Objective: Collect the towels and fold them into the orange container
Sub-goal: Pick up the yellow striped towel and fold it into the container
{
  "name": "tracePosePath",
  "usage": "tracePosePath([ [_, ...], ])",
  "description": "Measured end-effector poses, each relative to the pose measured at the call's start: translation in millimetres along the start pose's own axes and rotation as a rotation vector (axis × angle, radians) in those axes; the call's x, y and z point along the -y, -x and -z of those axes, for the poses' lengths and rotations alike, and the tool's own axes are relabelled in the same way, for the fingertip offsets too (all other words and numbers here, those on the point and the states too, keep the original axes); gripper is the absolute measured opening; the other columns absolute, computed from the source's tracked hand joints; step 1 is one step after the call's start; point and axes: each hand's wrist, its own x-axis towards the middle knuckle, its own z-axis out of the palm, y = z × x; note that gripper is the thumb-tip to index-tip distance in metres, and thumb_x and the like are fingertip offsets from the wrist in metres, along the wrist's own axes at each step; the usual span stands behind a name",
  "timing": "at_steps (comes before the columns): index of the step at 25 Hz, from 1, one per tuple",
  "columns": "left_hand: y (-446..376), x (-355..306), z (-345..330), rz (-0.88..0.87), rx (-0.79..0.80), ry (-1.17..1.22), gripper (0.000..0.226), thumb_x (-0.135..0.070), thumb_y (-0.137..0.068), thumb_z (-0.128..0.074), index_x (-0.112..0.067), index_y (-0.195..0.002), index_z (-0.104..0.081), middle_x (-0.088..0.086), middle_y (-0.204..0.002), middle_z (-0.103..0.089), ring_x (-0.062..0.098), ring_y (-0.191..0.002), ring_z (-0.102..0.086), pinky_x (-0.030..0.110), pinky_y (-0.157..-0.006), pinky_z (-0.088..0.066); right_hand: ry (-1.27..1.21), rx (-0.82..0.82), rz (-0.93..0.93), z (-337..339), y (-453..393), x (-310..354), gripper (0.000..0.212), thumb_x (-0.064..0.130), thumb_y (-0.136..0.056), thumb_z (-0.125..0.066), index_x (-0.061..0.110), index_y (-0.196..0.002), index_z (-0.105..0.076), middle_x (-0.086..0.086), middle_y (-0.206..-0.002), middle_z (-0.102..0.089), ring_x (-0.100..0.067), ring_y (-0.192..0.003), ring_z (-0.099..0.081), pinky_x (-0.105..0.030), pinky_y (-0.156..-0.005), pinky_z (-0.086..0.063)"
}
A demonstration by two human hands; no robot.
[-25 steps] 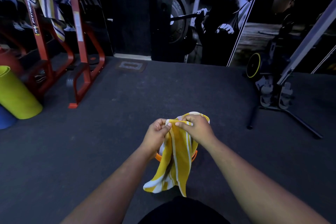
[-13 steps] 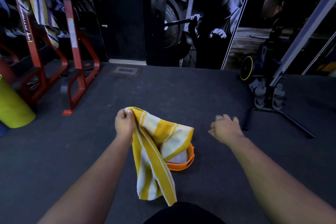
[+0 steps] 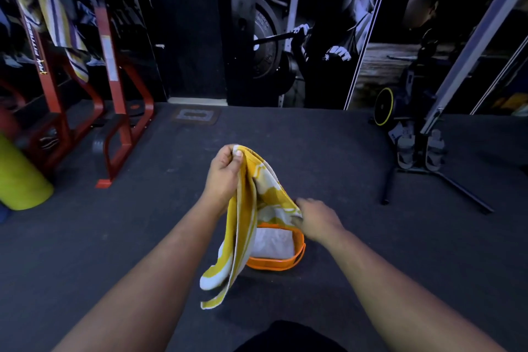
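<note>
Above the orange container on the floor, the yellow-and-white towel hangs from your raised left hand, pinched at its top corner. Your right hand touches its lower edge; blurred, grip unclear. White towel inside container.

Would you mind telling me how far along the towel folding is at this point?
Done: a white towel lies folded inside the orange container. In hand: the left hand pinches the yellow striped towel by its top while the right hand reaches its hanging edge. Left: folding it in, then the striped towel draped on the red rack.
</note>
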Motion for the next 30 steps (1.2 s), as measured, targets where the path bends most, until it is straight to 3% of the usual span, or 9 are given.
tracePosePath([
  [4,-9.0,8.3,31.1,0.027,-0.162,-0.162,0.014,-0.031,-0.100,-0.055,-0.026,-0.092,-0.066,0.000,-0.090,-0.069,0.017,-0.085,-0.063,0.049,-0.085,-0.055,-0.338,-0.204,-0.115,15.4,-1.7,-35.1,0.025,0.045,-0.096,-0.062,0.022,-0.089,-0.066,-0.004,-0.085,-0.071,-0.031,-0.087,-0.068,-0.040,-0.069,-0.052],
  [8,-19.7,3.9,37.6,0.096,-0.320,-0.188,0.016,-0.024,-0.105,-0.053,-0.019,-0.094,-0.063,-0.006,-0.084,-0.065,0.011,-0.077,-0.059,0.034,-0.074,-0.050,-0.800,-0.504,-0.039,57.8,-8.3,-31.4,0.012,0.025,-0.082,-0.083,0.021,-0.078,-0.073,0.007,-0.075,-0.071,-0.011,-0.071,-0.064,-0.034,-0.065,-0.050],
  [12,-31.8,-7.8,24.9,0.174,-0.376,-0.110,0.030,-0.026,-0.108,-0.045,-0.020,-0.078,-0.048,-0.004,-0.071,-0.046,0.010,-0.064,-0.042,0.031,-0.064,-0.038,-1.116,-0.458,-0.023,94.1,-10.4,-16.5,0.019,0.023,-0.085,-0.082,0.007,-0.086,-0.071,-0.013,-0.074,-0.066,-0.016,-0.069,-0.058,-0.032,-0.063,-0.047],
  [16,-21.8,-3.4,17.5,0.234,-0.205,-0.159,0.034,-0.046,-0.106,-0.046,-0.018,-0.089,-0.055,-0.003,-0.081,-0.055,0.013,-0.075,-0.053,0.036,-0.076,-0.044,-1.216,-0.436,-0.013,95.5,-5.0,-8.6,0.013,0.024,-0.092,-0.075,0.012,-0.092,-0.072,-0.006,-0.081,-0.072,-0.015,-0.075,-0.066,-0.034,-0.069,-0.053],
  [18,-19.6,-1.6,23.9,0.143,0.046,-0.237,0.039,-0.057,-0.095,-0.060,-0.021,-0.110,-0.057,-0.009,-0.093,-0.060,0.010,-0.086,-0.058,0.031,-0.079,-0.048,-1.253,-0.462,-0.045,97.5,-5.2,-10.2,0.012,0.026,-0.092,-0.074,0.014,-0.093,-0.072,0.000,-0.083,-0.073,-0.011,-0.076,-0.067,-0.032,-0.070,-0.055],
  [20,-21.0,-0.6,32.5,-0.012,0.360,-0.593,0.056,-0.052,-0.078,-0.081,-0.023,-0.122,-0.059,-0.010,-0.103,-0.062,0.008,-0.094,-0.060,0.030,-0.083,-0.050,-1.249,-0.465,-0.055,100.3,-6.3,-15.7,0.015,0.027,-0.092,-0.075,0.012,-0.093,-0.072,-0.001,-0.083,-0.073,-0.012,-0.075,-0.068,-0.033,-0.070,-0.056],
  [23,-31.5,5.6,36.3,-0.209,0.386,-0.990,0.041,-0.043,-0.068,-0.069,-0.011,-0.093,-0.074,0.005,-0.093,-0.073,0.023,-0.090,-0.069,0.036,-0.078,-0.053,-1.228,-0.479,-0.045,102.4,-6.8,-18.7,0.014,0.028,-0.091,-0.076,0.015,-0.092,-0.072,-0.003,-0.082,-0.073,-0.015,-0.076,-0.069,-0.036,-0.070,-0.056],
  [25,-32.7,6.3,39.2,-0.119,0.280,-0.803,0.029,-0.031,-0.068,-0.063,-0.009,-0.085,-0.073,0.010,-0.085,-0.075,0.023,-0.081,-0.069,0.039,-0.073,-0.054,-1.201,-0.501,-0.051,97.8,-8.7,-21.6,0.016,0.032,-0.090,-0.077,0.016,-0.089,-0.071,-0.002,-0.080,-0.072,-0.016,-0.074,-0.067,-0.038,-0.069,-0.056],
  [30,-8.6,4.4,27.1,0.235,0.139,0.015,0.017,-0.011,-0.098,-0.067,-0.003,-0.112,-0.070,0.014,-0.102,-0.077,0.027,-0.092,-0.074,0.045,-0.084,-0.060,-1.229,-0.525,-0.064,96.1,-6.6,-24.2,0.022,0.031,-0.087,-0.080,0.016,-0.078,-0.067,0.000,-0.072,-0.064,-0.014,-0.068,-0.059,-0.035,-0.065,-0.051],
])
